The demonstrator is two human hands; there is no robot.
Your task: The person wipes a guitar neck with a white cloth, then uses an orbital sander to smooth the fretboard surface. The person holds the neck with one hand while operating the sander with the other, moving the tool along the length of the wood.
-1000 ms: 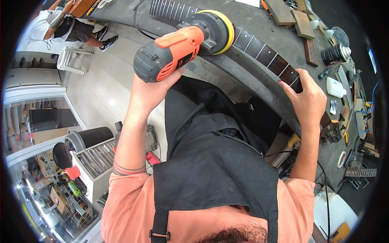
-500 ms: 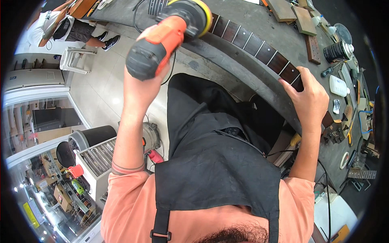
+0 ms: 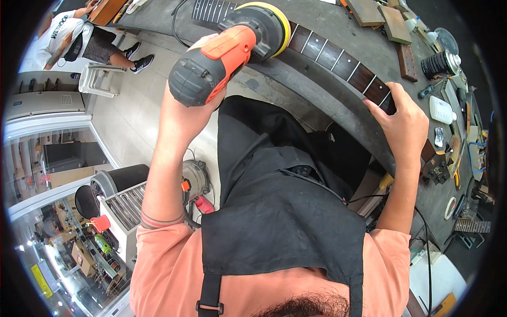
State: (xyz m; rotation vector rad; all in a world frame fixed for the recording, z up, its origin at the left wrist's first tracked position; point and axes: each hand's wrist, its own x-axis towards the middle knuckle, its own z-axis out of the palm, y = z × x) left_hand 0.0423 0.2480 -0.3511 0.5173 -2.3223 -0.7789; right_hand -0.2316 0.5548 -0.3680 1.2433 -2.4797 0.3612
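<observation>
2 bare hands are in use at the tabletop (image 3: 309, 24). The left hand (image 3: 191, 120) is wrapped about the body of an orange-and-black sander (image 3: 228, 46); its fingers are largely hidden by the tool. The sander's yellow-edged pad (image 3: 287, 33) stands tilted over the dark fretted neck (image 3: 339, 62); whether pad and wood touch cannot be told. The neck lies along the tabletop's near edge, running from the upper left to the right hand (image 3: 405, 124), which pinches its near end between thumb and fingers. Beyond the neck, to the right: 1 brown block with holes (image 3: 406, 62), 1 black can (image 3: 438, 66) and 1 white bottle (image 3: 441, 110). A co-worker (image 3: 79, 39) is at upper left, near 1 white stool (image 3: 98, 80).
</observation>
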